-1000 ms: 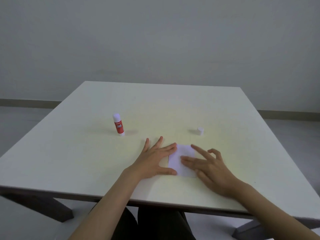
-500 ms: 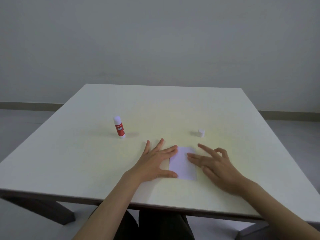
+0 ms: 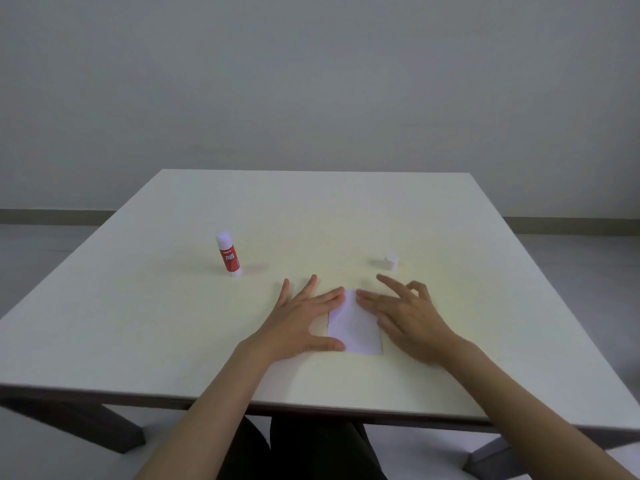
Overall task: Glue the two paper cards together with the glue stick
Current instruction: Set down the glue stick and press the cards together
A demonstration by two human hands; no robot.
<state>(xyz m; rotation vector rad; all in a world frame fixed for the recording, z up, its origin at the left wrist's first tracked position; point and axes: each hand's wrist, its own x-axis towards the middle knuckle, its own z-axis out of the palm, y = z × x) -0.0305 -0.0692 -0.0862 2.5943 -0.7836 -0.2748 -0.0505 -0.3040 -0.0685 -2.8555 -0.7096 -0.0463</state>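
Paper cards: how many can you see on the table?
1 visible. A white paper card lies flat on the table, between the left hand and right hand. A second card may lie hidden under it; I cannot tell.

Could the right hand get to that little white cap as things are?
Probably yes. The right hand lies flat beside the paper card, holding nothing, and the cap stands just beyond its fingertips with only bare table between.

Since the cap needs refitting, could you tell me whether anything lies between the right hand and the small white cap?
Nothing visible does: only bare table separates the right hand from the cap, which stands just beyond its fingertips.
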